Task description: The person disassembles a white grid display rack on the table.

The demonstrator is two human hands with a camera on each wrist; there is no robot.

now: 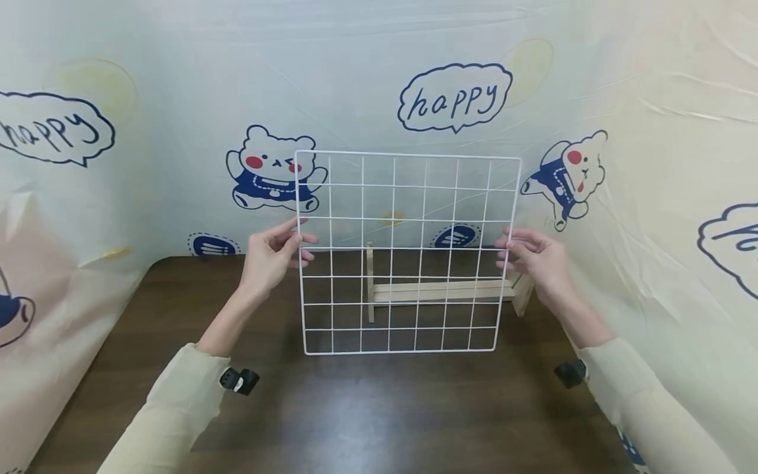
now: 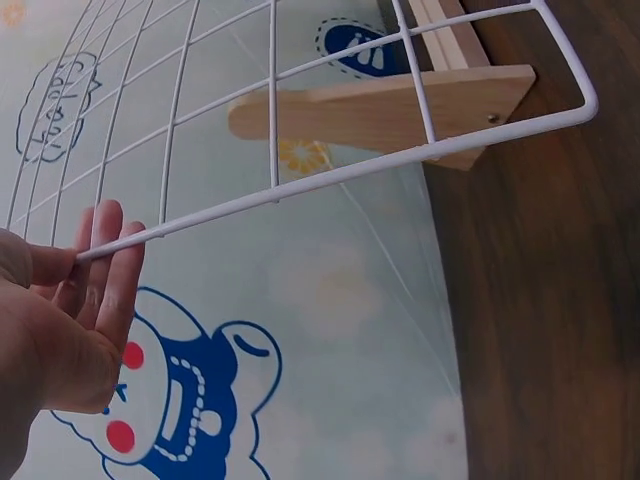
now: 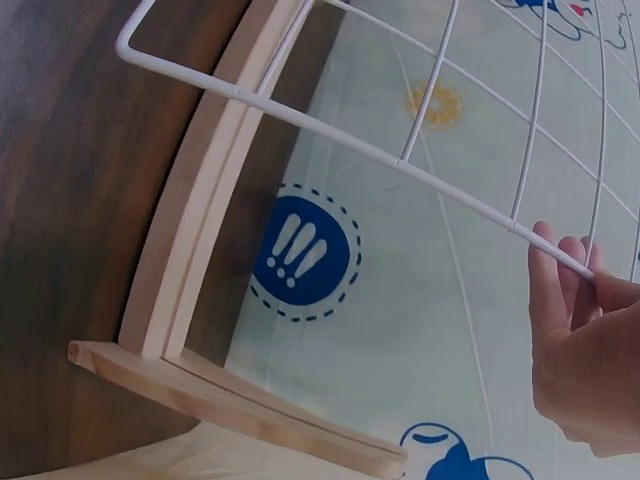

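A white wire grid panel point(image 1: 393, 249) is held upright above the table, its face toward the head camera. My left hand point(image 1: 269, 257) pinches its left side wire between thumb and fingers. On the opposite side, my right hand point(image 1: 535, 257) pinches the right side wire at about the same height. The left wrist view shows the left hand point(image 2: 75, 310) with the thumb on one side of the wire and fingers behind it. In the right wrist view the right hand point(image 3: 585, 350) grips the rim likewise. Behind the grid stands a light wooden frame point(image 1: 438, 291), seen through its squares.
The dark brown table point(image 1: 355, 408) extends under both arms. A pale sheet printed with cartoon bears point(image 1: 275, 168) hangs behind and at both sides. The wooden frame has an upright end piece point(image 3: 240, 410) at its right, near the table's edge.
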